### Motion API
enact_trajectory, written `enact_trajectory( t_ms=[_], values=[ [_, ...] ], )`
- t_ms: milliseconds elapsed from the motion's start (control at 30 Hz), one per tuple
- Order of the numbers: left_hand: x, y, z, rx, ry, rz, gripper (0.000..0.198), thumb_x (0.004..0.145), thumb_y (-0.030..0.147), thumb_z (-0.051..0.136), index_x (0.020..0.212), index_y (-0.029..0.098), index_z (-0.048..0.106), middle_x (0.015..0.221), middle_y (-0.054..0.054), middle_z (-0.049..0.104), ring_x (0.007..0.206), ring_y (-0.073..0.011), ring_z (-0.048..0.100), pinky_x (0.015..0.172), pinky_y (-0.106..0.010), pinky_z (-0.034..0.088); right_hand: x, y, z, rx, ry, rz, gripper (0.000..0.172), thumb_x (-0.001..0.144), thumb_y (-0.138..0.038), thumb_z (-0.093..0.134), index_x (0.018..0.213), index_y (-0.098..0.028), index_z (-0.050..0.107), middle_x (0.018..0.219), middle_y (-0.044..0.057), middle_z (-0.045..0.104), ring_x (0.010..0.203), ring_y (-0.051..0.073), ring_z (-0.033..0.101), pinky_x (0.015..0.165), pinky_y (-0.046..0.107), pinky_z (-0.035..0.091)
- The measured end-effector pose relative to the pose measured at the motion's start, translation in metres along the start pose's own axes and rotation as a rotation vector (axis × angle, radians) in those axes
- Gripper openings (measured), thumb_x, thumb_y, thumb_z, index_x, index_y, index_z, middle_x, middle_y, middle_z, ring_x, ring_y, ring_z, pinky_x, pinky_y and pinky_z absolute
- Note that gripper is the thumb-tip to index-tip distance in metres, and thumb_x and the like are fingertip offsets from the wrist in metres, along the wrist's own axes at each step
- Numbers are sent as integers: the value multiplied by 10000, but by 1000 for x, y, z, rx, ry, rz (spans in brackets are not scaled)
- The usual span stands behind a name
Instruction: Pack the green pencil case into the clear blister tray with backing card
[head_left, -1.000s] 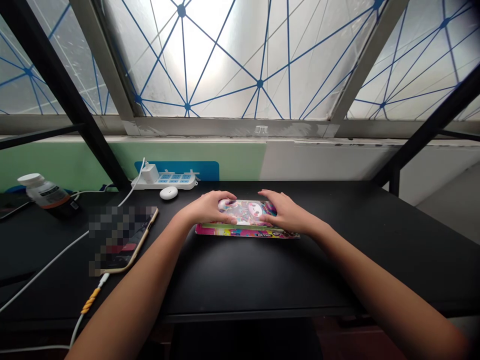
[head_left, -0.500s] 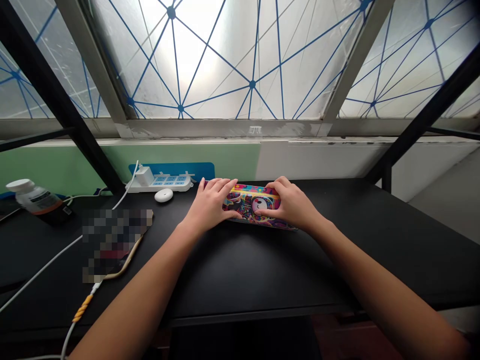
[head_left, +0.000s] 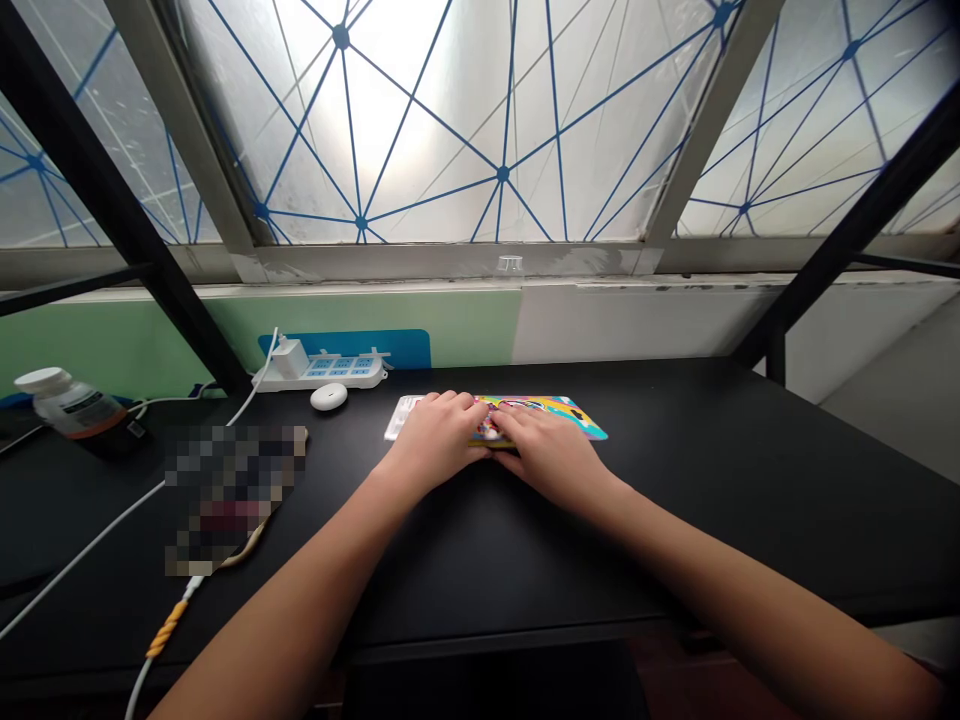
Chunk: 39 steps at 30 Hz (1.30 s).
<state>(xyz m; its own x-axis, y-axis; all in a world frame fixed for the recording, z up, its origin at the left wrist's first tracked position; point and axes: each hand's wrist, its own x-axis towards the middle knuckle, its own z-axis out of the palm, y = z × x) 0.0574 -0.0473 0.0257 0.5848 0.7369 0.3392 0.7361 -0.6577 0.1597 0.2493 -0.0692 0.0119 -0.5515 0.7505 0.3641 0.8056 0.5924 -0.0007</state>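
Note:
A colourful flat pencil box lies on the black desk in front of me, its pale left end poking out past my knuckles. My left hand rests on the box's left half with the fingers bent and pressed down on it. My right hand covers the middle and right part, fingers curled onto the lid. The fingertips of both hands meet over the middle of the box. Most of the lid is hidden beneath them.
A phone on a white cable lies at the left. Behind it are a white power strip, a small white oval case and a lying bottle. Black frame posts flank the window.
The box was tipped up on its far edge and turned over away from me; it now lies flat, a little farther back. Both hands slid from its ends to its middle.

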Motion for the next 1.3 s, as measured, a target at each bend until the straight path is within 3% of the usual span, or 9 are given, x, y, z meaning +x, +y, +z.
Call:
enact_trajectory(
  t_ms=[100,167,333,467,667,967,1067,1167,1300],
  values=[
    [-1,-2,2,-85,-2,14,264,786,307,751,1028,242,666,1030,-114,695,1007,-349,616,913,-461,434,1,0,8,16,-29,-69,472,899,-239,586,1360,-151,530,1382,184,595,1295,355,537,1055,521,449],
    [-2,-8,3,-124,24,19,445,768,383,772,1174,261,637,1174,-114,680,1121,-351,578,1003,-474,392,1,2,14,43,-56,-126,551,920,-286,567,1442,-150,453,1494,187,482,1375,354,450,1100,544,403],
    [-7,-29,10,-126,-54,-134,962,717,697,702,1508,269,361,1580,-173,345,1458,-414,256,1159,-613,113,2,9,18,122,-148,-173,695,933,-459,580,1526,-181,347,1595,161,320,1481,321,255,1177,568,277],
    [-9,-38,12,-113,-184,-230,972,752,778,580,1530,254,324,1610,-178,280,1491,-396,193,1161,-636,66,1,18,14,192,-229,-167,779,910,-549,587,1555,-220,300,1621,113,254,1496,299,209,1209,536,214],
    [-9,-36,2,-34,-238,-214,954,764,844,460,1509,259,348,1603,-121,321,1484,-321,242,1192,-575,118,-5,42,4,293,-301,-164,809,872,-639,585,1554,-322,288,1618,39,273,1484,325,235,1209,544,216],
    [-10,-41,-2,-81,-293,-226,1037,750,878,439,1551,239,282,1640,-128,217,1518,-329,133,1203,-580,60,-55,122,-14,192,-325,25,642,901,-587,561,1472,-310,468,1561,49,408,1430,338,363,1147,552,356],
    [-8,-33,-7,-169,-214,-185,953,830,848,353,1542,215,312,1654,-118,162,1531,-272,77,1225,-490,80,-53,112,-13,125,-225,15,621,911,-594,540,1441,-273,509,1571,100,385,1427,351,367,1133,569,363],
    [-4,-22,-4,-231,-114,-172,802,943,746,200,1560,236,260,1666,-60,120,1535,-216,33,1230,-433,106,-31,75,-6,95,-163,-94,721,926,-603,518,1533,-250,350,1627,112,252,1471,320,284,1156,537,338],
    [-1,-18,11,-127,-200,-239,795,966,706,160,1574,198,227,1657,-105,140,1530,-280,46,1217,-499,103,4,27,14,65,-170,-187,880,907,-649,512,1571,-148,226,1619,183,231,1491,339,200,1182,562,270]
  ],
)
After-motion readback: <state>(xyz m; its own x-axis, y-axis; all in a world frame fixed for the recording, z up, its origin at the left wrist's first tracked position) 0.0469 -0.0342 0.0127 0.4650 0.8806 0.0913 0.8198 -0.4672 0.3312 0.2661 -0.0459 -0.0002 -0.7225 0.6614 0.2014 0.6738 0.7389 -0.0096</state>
